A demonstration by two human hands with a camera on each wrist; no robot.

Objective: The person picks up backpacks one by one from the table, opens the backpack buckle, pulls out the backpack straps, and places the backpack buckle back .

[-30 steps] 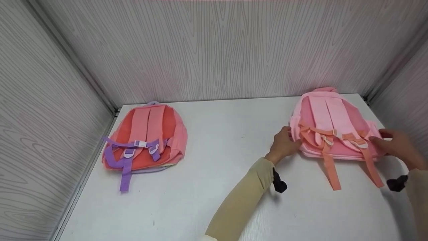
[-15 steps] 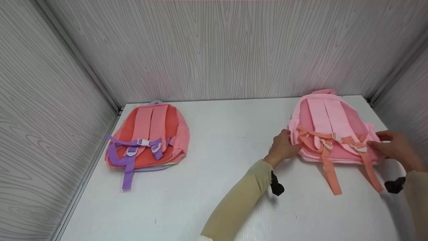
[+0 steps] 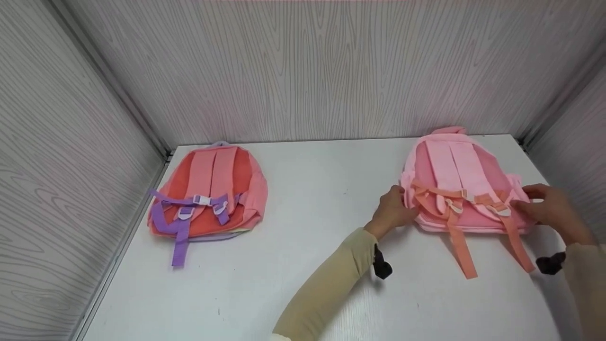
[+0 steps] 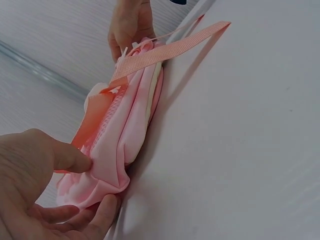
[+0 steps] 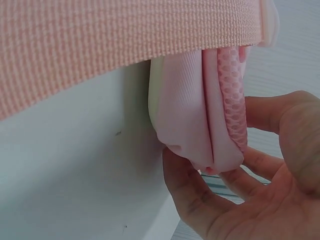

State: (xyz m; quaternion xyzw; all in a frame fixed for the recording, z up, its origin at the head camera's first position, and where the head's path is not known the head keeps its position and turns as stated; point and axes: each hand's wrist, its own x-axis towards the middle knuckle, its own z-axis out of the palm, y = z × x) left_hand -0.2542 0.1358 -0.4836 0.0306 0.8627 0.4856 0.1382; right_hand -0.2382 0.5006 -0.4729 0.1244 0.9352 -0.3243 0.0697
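In the head view, the pink backpack (image 3: 466, 177) lay back-side up at the far right of the tabletop (image 3: 265, 284), its carry loop (image 3: 449, 130) towards the far wall and its orange straps (image 3: 460, 253) trailing nearwards. The left hand (image 3: 393, 208) gripped its lower left side and the right hand (image 3: 549, 208) its lower right; a coral backpack (image 3: 210, 184) with purple webbing lay well apart at the far left. The pink one looked soft, probably light and hardly fragile, so it would likely sag between the hands unless held at both sides. In the left wrist view, the thumb pressed the upper face of the near left corner while the other fingers (image 4: 104, 215) curled beneath, and the fabric puckered between them. That suggested thin, pliant cloth with little stiffness, which a firm pinch through the bag's thickness should hold without slipping. In the right wrist view, the right thumb lay against the mesh panel (image 5: 233, 95) and the other fingers wrapped under the smooth side, gripping the body rather than the loose webbing. The mesh seemed likely to give good friction, and the lower corners a sounder hold than the straps, which would probably swing. Whether the underside was raised from the surface could not be told.
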